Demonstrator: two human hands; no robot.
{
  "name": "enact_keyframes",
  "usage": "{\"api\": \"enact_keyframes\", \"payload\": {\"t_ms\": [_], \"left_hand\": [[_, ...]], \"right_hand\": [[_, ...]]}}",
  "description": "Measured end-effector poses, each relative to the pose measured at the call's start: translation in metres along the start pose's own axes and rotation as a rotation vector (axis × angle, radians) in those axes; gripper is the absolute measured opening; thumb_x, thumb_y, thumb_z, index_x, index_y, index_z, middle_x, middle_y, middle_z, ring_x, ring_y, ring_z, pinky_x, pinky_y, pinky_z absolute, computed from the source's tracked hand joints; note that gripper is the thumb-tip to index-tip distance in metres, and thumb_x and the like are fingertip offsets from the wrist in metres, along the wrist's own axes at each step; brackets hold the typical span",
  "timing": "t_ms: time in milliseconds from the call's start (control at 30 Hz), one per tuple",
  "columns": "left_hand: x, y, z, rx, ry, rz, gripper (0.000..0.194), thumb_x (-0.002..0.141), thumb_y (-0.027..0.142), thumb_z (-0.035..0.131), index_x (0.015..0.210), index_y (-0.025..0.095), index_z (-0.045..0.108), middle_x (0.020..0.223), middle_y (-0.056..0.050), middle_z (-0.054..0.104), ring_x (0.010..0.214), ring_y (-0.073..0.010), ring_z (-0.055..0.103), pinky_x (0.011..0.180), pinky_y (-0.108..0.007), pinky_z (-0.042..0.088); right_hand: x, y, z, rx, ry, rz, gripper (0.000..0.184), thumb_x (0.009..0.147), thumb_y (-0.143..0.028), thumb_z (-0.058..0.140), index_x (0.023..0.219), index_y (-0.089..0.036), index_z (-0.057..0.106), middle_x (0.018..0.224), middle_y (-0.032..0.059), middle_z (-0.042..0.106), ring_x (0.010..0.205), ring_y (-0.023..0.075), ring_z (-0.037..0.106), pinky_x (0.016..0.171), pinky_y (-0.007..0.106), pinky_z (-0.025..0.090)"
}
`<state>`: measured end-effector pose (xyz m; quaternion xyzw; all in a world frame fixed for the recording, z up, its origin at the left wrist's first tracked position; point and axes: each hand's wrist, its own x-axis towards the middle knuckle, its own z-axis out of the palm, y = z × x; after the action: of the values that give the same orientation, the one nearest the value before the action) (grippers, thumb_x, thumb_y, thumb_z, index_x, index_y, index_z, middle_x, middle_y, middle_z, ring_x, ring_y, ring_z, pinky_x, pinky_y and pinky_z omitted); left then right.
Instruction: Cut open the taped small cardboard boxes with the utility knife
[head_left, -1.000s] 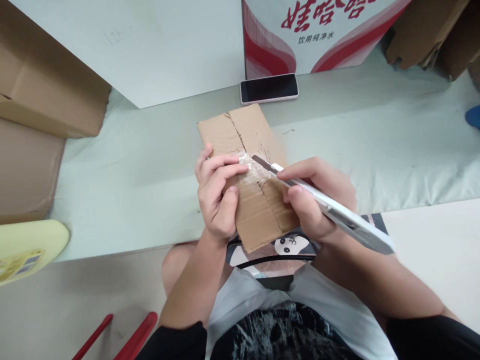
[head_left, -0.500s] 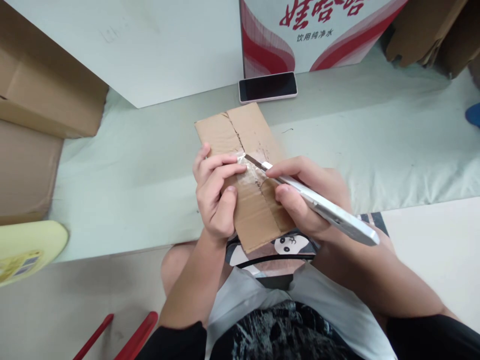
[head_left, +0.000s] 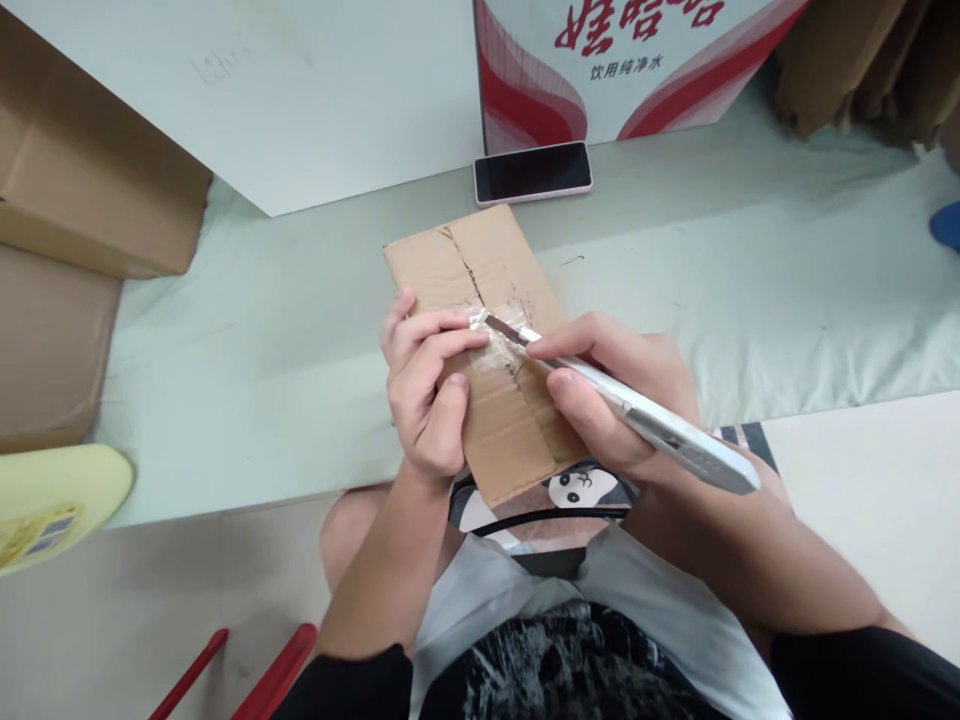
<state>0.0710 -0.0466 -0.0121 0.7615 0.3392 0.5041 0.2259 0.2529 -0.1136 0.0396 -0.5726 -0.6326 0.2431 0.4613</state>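
A small flat cardboard box (head_left: 480,270) with a taped seam is held in front of me over my lap. My left hand (head_left: 426,395) grips its left side, with the fingers curled over the top and the fingertips on the clear tape (head_left: 495,340). My right hand (head_left: 607,395) is closed on a white utility knife (head_left: 660,430). The knife's metal blade tip rests on the tape at the seam, close to my left fingertips.
A phone (head_left: 532,172) lies face up beyond the box, before a red and white carton (head_left: 600,70). Large brown cardboard boxes (head_left: 67,230) stand at the left and more cardboard (head_left: 855,60) at the back right. A yellow object (head_left: 52,500) lies at the left edge.
The knife blade has slid leftward along the tape toward my left fingertips. My left hand has kept its grip on the box.
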Motion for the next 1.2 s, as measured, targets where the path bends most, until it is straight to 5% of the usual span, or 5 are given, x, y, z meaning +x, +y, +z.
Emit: {"api": "enact_keyframes", "payload": {"t_ms": [233, 533, 1200], "left_hand": [[-0.0013, -0.0017, 0.0001, 0.042, -0.009, -0.025, 0.034, 0.098, 0.04, 0.042, 0.101, 0.026, 0.072, 0.114, -0.002, 0.072, 0.128, -0.0299, 0.061, 0.132, -0.065, 0.032], [-0.0006, -0.0007, 0.0006, -0.045, 0.022, -0.013, 0.027, 0.094, 0.03, 0.05, 0.103, 0.027, 0.076, 0.113, -0.004, 0.073, 0.133, -0.0284, 0.057, 0.13, -0.055, 0.034], [-0.001, -0.0021, 0.0008, -0.059, 0.012, 0.008, 0.029, 0.093, 0.026, 0.05, 0.107, 0.027, 0.075, 0.116, -0.003, 0.072, 0.128, -0.0261, 0.059, 0.132, -0.056, 0.03]], "right_hand": [[0.0007, -0.0023, -0.0014, -0.005, 0.005, -0.036, 0.009, 0.089, -0.021, 0.06, 0.09, -0.022, 0.069, 0.063, -0.0054, 0.067, 0.049, 0.0068, 0.052, 0.045, 0.021, 0.035], [0.0005, -0.0053, -0.0025, 0.017, -0.032, 0.038, 0.008, 0.09, -0.025, 0.058, 0.089, -0.024, 0.067, 0.065, -0.0054, 0.066, 0.049, 0.0083, 0.05, 0.047, 0.023, 0.038], [-0.003, 0.0001, -0.0007, 0.021, -0.001, 0.009, 0.008, 0.091, -0.025, 0.058, 0.093, -0.027, 0.066, 0.066, -0.0057, 0.066, 0.05, 0.0095, 0.05, 0.048, 0.024, 0.04]]}}
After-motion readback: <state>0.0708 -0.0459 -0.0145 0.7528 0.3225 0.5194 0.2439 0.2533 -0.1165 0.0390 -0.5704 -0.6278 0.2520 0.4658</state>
